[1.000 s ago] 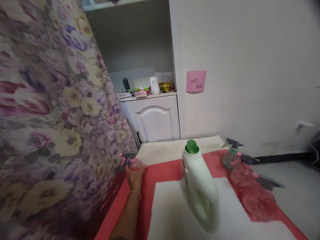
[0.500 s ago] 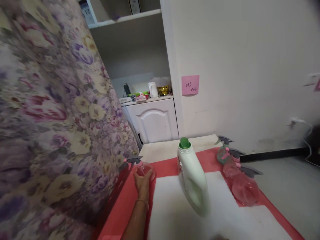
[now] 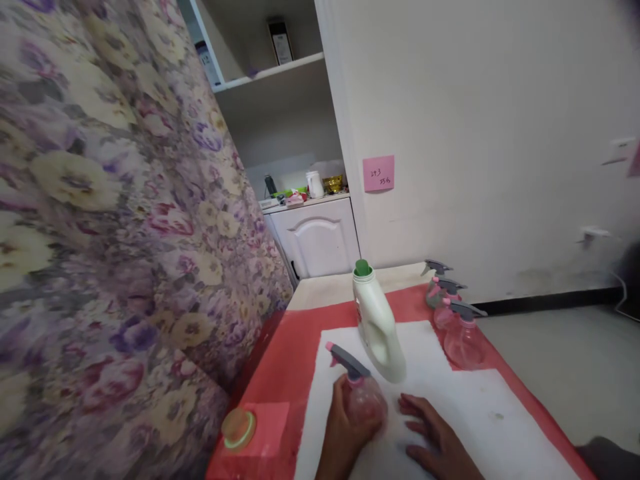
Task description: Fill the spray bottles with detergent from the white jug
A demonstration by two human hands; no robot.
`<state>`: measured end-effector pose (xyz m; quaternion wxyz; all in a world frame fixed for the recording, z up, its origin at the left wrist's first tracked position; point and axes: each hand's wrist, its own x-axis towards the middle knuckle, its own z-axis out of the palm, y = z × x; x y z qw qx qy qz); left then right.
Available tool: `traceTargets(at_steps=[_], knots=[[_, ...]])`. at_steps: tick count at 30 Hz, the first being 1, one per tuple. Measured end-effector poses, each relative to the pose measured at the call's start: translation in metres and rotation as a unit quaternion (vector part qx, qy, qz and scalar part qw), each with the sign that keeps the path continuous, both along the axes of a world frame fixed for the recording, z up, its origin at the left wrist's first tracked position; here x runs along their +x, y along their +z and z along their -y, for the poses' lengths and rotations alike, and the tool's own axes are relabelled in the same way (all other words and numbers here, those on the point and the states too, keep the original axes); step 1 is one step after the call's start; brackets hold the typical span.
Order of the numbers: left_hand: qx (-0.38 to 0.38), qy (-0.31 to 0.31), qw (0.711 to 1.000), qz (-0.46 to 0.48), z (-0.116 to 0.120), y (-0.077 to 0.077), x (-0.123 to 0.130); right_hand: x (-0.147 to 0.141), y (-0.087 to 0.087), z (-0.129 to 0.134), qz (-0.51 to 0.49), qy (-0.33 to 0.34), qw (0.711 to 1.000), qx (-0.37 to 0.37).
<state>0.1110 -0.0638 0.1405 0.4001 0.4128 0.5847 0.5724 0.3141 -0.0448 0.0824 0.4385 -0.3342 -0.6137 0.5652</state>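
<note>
My left hand point(image 3: 345, 423) is wrapped round a clear pinkish spray bottle point(image 3: 367, 403) with a grey and pink trigger head, over the white sheet point(image 3: 475, 407). Just right of that bottle, my right hand point(image 3: 430, 437) has its fingers apart and holds nothing. Behind both hands stands a large pale green jug point(image 3: 379, 327) with a green piece in its open neck. Several more spray bottles, among them a pink one point(image 3: 466, 345), stand in a row along the right side of the red cover.
A round lid-like object point(image 3: 239, 429) lies on a pink paper point(image 3: 270, 427) at the front left. A floral curtain point(image 3: 125, 253) hangs along the left. Behind the table are a white cabinet point(image 3: 320, 240) and a wall with a pink note point(image 3: 379, 174).
My left hand has brought the spray bottle from the left edge of the table to the white sheet. My right hand has come into view beside it. The view has shifted, showing the lid-like object.
</note>
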Motion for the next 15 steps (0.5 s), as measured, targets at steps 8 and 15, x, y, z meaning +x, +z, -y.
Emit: traceTargets(at_steps=[8,15], knots=[[0.010,-0.217,0.976,-0.018,0.025,0.013,0.032,-0.002,-0.005,0.006,-0.003,0.054,0.997,0.055],[0.022,-0.208,0.978,0.024,0.032,0.013,0.034,-0.011,-0.011,0.009,-0.020,0.004,0.994,0.103]])
